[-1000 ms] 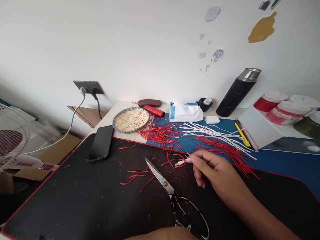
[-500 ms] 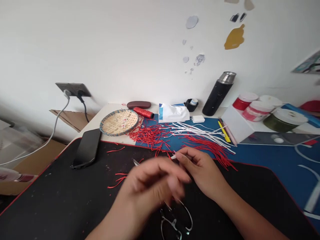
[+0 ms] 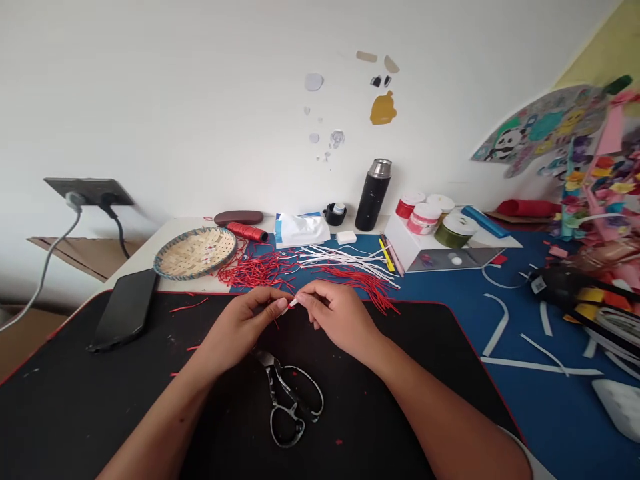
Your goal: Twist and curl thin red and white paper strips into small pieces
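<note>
A short white strip (image 3: pixel 293 303) with a bit of red at its end sits between my fingertips, held by my left hand (image 3: pixel 240 327) and my right hand (image 3: pixel 336 319) together. Its far end is hidden by my fingers. Just below my hands, black-handled steel scissors (image 3: pixel 290 400) lie shut on the black desk mat (image 3: pixel 400 413), their blades partly under my left hand. Loose red snippets are scattered near my left wrist.
Behind the mat are a woven bamboo tray (image 3: pixel 195 253), a red thread spool (image 3: pixel 247 232), bundled white strips (image 3: pixel 345 259) and red strands (image 3: pixel 363 283). A black phone (image 3: pixel 125 310) lies at left. Jars and a flask stand at the back; white strips and craftwork lie at right.
The view has swung left and widened, so the desk's things sit further left and smaller. My left hand has come up from the scissors to join my right hand on the white strip.
</note>
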{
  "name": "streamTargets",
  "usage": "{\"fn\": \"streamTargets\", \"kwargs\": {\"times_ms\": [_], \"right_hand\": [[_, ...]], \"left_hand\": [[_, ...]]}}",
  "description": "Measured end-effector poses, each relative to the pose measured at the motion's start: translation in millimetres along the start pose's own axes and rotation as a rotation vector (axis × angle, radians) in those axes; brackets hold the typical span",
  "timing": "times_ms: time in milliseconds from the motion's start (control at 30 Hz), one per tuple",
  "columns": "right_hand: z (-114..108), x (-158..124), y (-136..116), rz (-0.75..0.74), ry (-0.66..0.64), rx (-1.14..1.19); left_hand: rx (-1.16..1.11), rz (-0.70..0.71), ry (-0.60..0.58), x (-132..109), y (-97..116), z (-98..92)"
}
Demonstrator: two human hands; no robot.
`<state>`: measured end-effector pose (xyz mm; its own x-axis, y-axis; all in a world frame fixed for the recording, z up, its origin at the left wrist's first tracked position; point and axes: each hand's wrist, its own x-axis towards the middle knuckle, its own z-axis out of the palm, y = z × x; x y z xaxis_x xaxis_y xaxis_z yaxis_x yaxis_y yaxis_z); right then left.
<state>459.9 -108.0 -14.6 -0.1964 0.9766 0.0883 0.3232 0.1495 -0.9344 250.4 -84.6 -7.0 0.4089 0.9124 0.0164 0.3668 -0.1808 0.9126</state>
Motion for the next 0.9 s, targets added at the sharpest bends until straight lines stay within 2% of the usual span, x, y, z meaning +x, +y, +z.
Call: {"fn": "streamTargets", "kwargs": {"times_ms": [200, 367, 433, 600, 700, 900], "right_hand": [[-2.3, -0.5, -2.7, -0.029, -0.04, -0.071], [1.5, -1.1, 1.1, -0.005, -0.076, 0.061], [2.8, -1.1, 1.7, 0.021, -0.092, 0.152], [5.8, -2.1, -1.0, 0.097, -0.146, 0.222], [8.6, -2.8, 0.3, 0.089, -0.176, 0.199], [8.9, -3.3, 3.6, 0.078, -0.136, 0.097]], "left_hand": [[-0.044, -0.022, -0.073, 1.3, 2.4, -0.1], [-0.115, -0.049, -0.144, 0.1, 0.3, 8.3], [-0.155, -0.049, -0.101, 0.5, -0.6, 10.0], [-0.174, -0.065, 0.152, 1.5, -1.2, 10.3], [-0.105, -0.064, 0.181, 0.3, -0.5, 11.5], [-0.006, -0.033, 0.213, -2.7, 0.2, 13.5]]}}
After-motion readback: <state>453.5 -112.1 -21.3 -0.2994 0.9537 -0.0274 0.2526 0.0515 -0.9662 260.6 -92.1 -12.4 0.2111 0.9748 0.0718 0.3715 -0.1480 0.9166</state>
